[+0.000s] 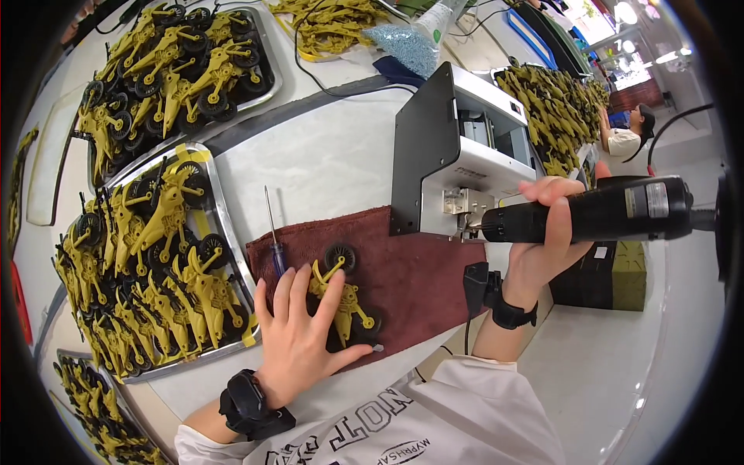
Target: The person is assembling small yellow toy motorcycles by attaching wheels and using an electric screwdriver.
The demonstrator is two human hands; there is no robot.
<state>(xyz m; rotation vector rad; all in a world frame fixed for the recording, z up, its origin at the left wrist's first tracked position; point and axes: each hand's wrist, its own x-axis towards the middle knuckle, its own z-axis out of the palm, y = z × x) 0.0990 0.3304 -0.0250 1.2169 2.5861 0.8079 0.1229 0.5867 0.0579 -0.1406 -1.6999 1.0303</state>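
Lying on the maroon cloth [418, 298], toward its left half, is a yellow toy motorcycle [350, 298] with black wheels, one at the far end and one at the near end. The left hand [301, 333] lies over the toy's left side with its fingers spread wide and its thumb reaching toward the near wheel; how firmly it presses, I cannot tell. The right hand [546, 252], to the right of the cloth, is wrapped around the body of a black electric screwdriver [620, 209], whose tip meets the outlet of a screw feeder [479, 170] at the cloth's far right corner.

The step in hand looks like collecting a screw at that outlet; whether one sits on the bit is too small to make out. The next move would probably call for bringing the driver back over the cloth, bit upright above a hole in the toy, while the left hand steadies the body against turning.

At the cloth's far left edge lies a blue-handled screwdriver [278, 260], its shaft pointing away. Left of the cloth stands a metal tray [232, 240] of similar motorcycles; another loaded tray [273, 66] sits beyond it, farther from the cloth.
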